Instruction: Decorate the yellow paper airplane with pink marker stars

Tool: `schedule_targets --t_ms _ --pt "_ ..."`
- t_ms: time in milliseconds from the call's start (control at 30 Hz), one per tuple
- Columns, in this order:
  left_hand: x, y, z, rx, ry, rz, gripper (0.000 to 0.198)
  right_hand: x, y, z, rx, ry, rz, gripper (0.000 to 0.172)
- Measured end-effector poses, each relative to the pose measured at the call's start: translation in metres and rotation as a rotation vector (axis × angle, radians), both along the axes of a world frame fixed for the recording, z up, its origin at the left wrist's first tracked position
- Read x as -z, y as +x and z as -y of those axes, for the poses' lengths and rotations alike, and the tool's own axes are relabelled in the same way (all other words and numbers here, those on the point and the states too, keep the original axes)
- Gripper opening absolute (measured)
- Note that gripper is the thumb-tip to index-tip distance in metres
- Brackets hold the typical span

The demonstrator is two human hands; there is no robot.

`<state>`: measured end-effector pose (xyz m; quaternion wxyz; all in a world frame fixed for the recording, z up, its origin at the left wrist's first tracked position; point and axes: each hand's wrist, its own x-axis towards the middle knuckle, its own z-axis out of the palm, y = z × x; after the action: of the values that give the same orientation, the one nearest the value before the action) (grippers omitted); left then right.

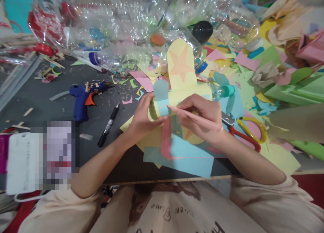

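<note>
A plastic bottle wrapped in yellow paper (191, 91) lies on its side, its green cap (227, 91) to the right. A yellow paper wing with an orange star (181, 65) and a small grey-blue paper flap (161, 90) stick up from it. My left hand (144, 116) grips the bottle's left end, thumb below and fingers behind. In my right hand (201, 114) is a pink pen (193, 117), its tip at the light blue paper band (164, 107) on the bottle. Beneath the hands, another star-marked yellow wing (191, 135) is partly hidden.
A blue glue gun (82, 99) and a black pen (108, 125) lie to the left. Scissors with red and yellow handles (246, 133) rest at right. Blue paper (187, 158) lies in front. Clear plastic bottles (126, 27) and paper scraps (273, 57) crowd the back and right.
</note>
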<state>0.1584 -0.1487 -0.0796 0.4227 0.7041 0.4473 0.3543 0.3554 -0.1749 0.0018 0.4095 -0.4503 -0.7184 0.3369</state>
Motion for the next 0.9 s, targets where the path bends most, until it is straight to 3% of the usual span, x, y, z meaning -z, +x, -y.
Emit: schedule_targets --t_ms 333,600,900 --pt "-0.002 0.001 0.000 -0.005 0.008 -0.009 0.062 -0.003 -0.001 -0.001 0.033 0.007 -0.037 0.019" --pt "-0.001 0.000 0.001 -0.023 -0.031 0.006 0.065 0.007 0.002 0.003 0.104 0.117 -0.061 0.020" --pt "-0.002 0.001 0.001 -0.029 -0.049 0.002 0.066 0.007 0.003 0.003 0.082 0.095 0.050 0.016"
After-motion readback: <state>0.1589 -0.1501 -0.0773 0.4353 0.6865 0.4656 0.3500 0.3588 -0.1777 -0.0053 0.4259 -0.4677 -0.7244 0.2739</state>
